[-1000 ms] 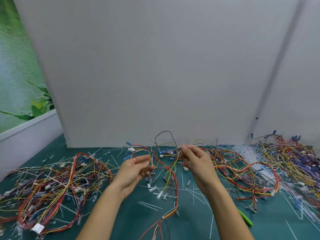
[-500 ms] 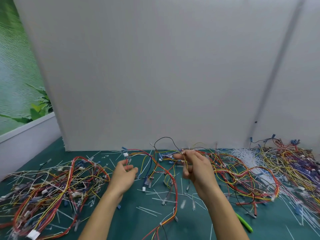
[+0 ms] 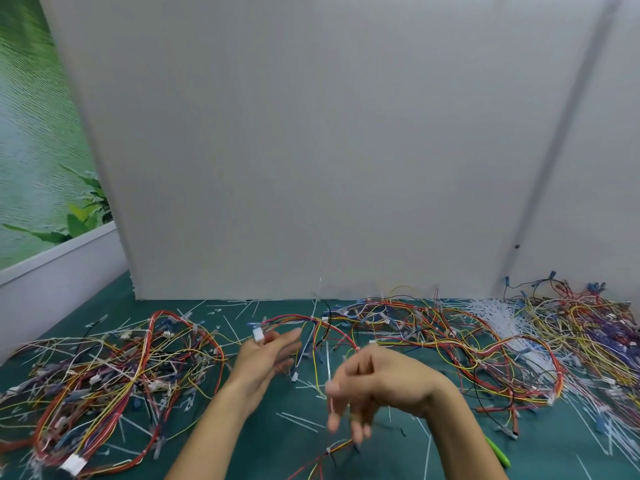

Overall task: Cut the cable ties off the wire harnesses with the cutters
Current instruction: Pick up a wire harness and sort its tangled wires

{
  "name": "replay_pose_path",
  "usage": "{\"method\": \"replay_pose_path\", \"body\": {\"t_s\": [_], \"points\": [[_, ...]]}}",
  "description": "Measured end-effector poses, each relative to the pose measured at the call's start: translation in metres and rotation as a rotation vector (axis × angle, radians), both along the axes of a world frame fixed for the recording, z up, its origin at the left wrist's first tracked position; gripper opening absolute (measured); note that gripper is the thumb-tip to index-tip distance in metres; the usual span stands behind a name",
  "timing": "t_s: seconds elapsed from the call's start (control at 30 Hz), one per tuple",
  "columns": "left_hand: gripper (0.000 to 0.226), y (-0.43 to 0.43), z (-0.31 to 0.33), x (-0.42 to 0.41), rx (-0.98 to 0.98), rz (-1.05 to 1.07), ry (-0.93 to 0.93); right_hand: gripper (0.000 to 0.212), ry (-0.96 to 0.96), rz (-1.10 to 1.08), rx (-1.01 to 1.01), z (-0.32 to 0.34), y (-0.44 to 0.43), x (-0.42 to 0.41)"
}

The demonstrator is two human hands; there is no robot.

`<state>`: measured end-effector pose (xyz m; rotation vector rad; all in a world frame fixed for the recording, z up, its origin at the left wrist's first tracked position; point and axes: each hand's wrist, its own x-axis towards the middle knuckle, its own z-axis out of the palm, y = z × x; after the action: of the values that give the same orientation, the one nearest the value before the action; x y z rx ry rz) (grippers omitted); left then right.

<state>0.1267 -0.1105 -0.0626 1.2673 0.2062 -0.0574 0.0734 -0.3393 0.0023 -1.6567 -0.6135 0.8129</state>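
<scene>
Green mat [image 3: 110, 308] bears looping wire harnesses [image 3: 131, 372] and straight white cable ties [image 3: 498, 320].

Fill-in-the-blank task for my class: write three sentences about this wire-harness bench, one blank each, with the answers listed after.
The cutters have a ____ handle.
They lie on the mat beside the ____ forearm, and neither hand holds them.
A small ____ connector sits at the fingertips of the left hand.
Missing words: green; right; white.
</scene>
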Motion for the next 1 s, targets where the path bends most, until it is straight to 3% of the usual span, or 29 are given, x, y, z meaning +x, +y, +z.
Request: {"method": "replay_pose_path", "body": {"t_s": [0.1,0.17,0.27,0.33,0.5,0.57,0.67,0.77,1.0], "points": [[0.019,-0.008,0.001,-0.005,-0.16,-0.018,-0.023,0.024,-0.005,0.082,-0.199,0.001,-0.004,-0.003],[0.015,-0.012,0.002,-0.009,-0.224,-0.019,-0.03,0.029,-0.125,-0.037,-0.274,0.001,-0.005,-0.001],[0.022,-0.014,0.005,-0.011,-0.231,-0.022,-0.057,0.017,-0.308,-0.253,-0.318,0.004,-0.007,0.002],[0.021,-0.013,0.008,-0.012,-0.196,-0.023,-0.091,0.007,-0.408,-0.436,-0.25,0.007,-0.005,0.004],[0.016,-0.02,0.022,-0.018,-0.125,-0.07,-0.179,0.006,-0.557,-0.834,0.017,0.007,0.011,0.008],[0.012,-0.024,0.028,-0.022,-0.125,-0.135,-0.223,0.007,-0.598,-0.857,0.054,0.004,0.016,0.01],[0.029,-0.027,0.035,-0.027,-0.164,-0.199,-0.296,0.007,-0.603,-0.828,0.075,0.0,0.019,0.01],[0.021,-0.03,0.041,-0.032,-0.123,-0.215,-0.339,0.005,-0.559,-0.818,0.124,0.0,0.018,0.01],[0.033,-0.036,0.036,-0.033,-0.025,-0.238,-0.429,0.004,-0.53,-0.794,0.185,0.001,0.02,0.008]]}}
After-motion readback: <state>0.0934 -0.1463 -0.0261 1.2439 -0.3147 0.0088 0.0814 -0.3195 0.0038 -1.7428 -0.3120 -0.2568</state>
